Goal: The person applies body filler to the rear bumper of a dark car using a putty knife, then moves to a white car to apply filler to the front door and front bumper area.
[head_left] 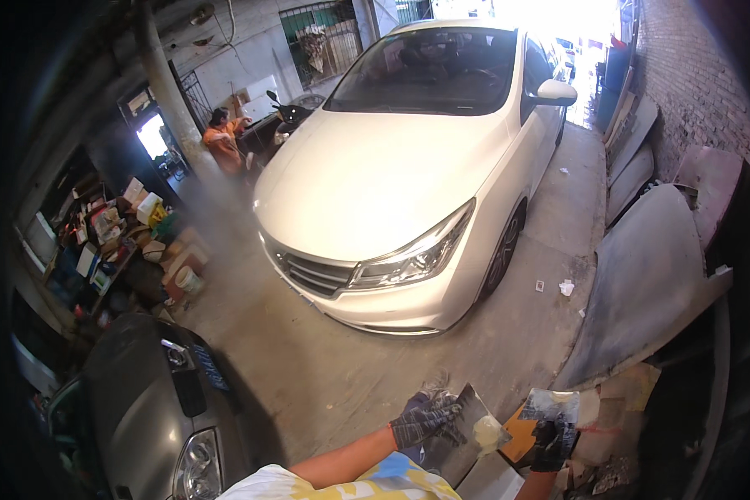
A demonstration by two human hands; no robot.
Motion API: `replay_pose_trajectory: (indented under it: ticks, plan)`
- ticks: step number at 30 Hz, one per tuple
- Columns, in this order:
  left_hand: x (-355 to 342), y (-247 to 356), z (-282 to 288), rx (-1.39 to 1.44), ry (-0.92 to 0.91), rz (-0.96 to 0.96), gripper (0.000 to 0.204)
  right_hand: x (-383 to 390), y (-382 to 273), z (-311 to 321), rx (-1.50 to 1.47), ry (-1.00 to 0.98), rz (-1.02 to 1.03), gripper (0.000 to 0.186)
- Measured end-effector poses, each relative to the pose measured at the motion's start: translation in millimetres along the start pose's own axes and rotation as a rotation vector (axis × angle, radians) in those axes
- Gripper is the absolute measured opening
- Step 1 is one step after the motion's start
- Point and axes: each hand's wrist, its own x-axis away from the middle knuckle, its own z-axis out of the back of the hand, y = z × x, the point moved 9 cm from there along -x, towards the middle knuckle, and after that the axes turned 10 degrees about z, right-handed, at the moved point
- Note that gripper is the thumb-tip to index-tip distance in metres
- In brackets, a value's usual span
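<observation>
My left hand (421, 423), in a dark striped glove, has its fingers closed on a grey flat plate (471, 417) with a blob of cream-coloured paste (488, 433) on it. My right hand (547, 446), in a dark glove, grips a wide metal scraper (550, 404) to the right of the plate, its blade marked with pale residue. An orange-tan flat piece (518, 446) lies just beside the scraper, and stained cardboard (625, 396) is under and right of my right hand.
A white car (383, 192) stands ahead; a dark car (142, 392) is at lower left. A person in orange (225, 142) is near a scooter (287, 125). Cluttered shelves (125, 233) line the left; grey body panels (633, 283) lean along the right brick wall (683, 83).
</observation>
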Motion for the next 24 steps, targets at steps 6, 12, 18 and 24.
replay_pose_trajectory:
  ticks: [6,12,18,24]
  plan:
    - [-117,99,-1,-0.041,-0.178,-0.143,0.03,-111,22,-39,-0.145,-0.083,0.05,0.017]
    - [-217,194,-24,-0.196,-0.311,0.0,0.029,-196,-25,-66,-0.104,0.161,0.103,0.025]
    - [-309,256,-12,-0.062,-0.111,-0.145,0.023,-270,-33,-70,-0.117,0.044,0.056,0.026]
    - [-378,318,-51,0.207,0.07,-0.165,0.018,-398,-39,-68,0.543,0.002,0.396,0.017]
